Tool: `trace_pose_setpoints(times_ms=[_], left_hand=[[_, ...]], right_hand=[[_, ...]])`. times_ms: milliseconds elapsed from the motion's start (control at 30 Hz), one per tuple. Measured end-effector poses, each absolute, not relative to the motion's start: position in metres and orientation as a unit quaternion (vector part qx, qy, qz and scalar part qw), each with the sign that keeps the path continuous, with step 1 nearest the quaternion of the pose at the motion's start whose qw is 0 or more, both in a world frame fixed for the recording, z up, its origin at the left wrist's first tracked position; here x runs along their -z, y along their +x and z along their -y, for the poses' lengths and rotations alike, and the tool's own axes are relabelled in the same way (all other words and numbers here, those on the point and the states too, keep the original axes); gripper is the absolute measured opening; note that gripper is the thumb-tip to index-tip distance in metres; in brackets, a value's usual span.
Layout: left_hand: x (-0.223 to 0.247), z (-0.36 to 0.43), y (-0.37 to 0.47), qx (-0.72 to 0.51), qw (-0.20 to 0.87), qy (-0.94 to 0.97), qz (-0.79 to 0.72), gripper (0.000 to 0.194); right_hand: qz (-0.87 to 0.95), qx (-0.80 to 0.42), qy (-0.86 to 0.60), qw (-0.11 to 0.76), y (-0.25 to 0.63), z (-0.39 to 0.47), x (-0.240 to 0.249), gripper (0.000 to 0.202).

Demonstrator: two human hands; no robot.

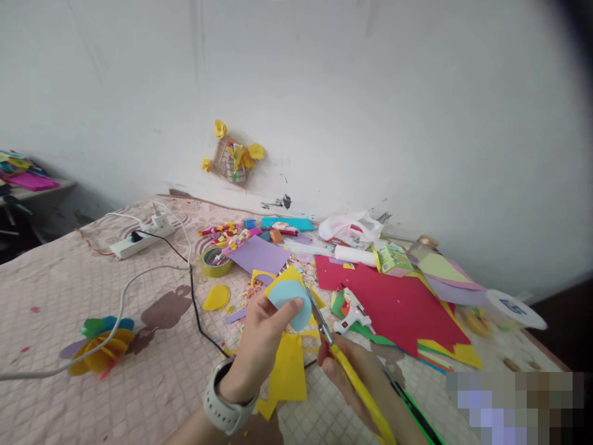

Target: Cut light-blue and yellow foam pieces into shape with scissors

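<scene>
My left hand [262, 334] pinches a light-blue rounded paper piece [287, 293] against a sheet of yellow paper [290, 274], thumb on top. In my right hand [352, 364] are scissors with yellow handles [359, 383]; their metal blades lie along the right edge of the two papers. Whether the blades are parted is hard to make out. A yellow paper scrap [288, 371] lies on the table below my hands. To the left sit several cut yellow rounds [216, 298] in a small pile.
A white glue gun [354, 315] lies near red sheets [393, 303]. Tape rolls [217, 262], a purple sheet [259, 254] and a green-edged cutter [412, 405] surround my hands. Cables run from a power strip [141, 241]; one crosses a paper flower [102, 349]. A white wall stands behind.
</scene>
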State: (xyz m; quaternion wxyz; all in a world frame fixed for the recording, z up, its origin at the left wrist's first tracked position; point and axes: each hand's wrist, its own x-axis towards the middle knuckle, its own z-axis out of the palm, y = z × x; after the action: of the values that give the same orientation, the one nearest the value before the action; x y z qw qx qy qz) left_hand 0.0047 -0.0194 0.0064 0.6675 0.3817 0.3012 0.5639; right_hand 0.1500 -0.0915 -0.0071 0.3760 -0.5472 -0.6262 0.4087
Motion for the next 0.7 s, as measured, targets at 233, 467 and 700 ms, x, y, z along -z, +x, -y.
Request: trace_pose_setpoints(times_ms=[233, 467, 700], left_hand=[[-0.0071, 0.0195, 0.0041, -0.556, 0.663, 0.398, -0.304, 0.009], [-0.0066, 0.0200, 0.0044, -0.555, 0.663, 0.397, -0.309, 0.010], [-0.0044, 0.0198, 0.0039, -0.546, 0.654, 0.415, -0.320, 0.015]], right_hand=[[0.624, -0.421, -0.535, 0.383, 0.1532, 0.0913, 0.0113, 0.027], [0.614, -0.442, -0.531, 0.381, 0.1542, 0.0911, 0.0100, 0.029], [0.619, -0.440, -0.531, 0.376, 0.1548, 0.0895, 0.0090, 0.033]])
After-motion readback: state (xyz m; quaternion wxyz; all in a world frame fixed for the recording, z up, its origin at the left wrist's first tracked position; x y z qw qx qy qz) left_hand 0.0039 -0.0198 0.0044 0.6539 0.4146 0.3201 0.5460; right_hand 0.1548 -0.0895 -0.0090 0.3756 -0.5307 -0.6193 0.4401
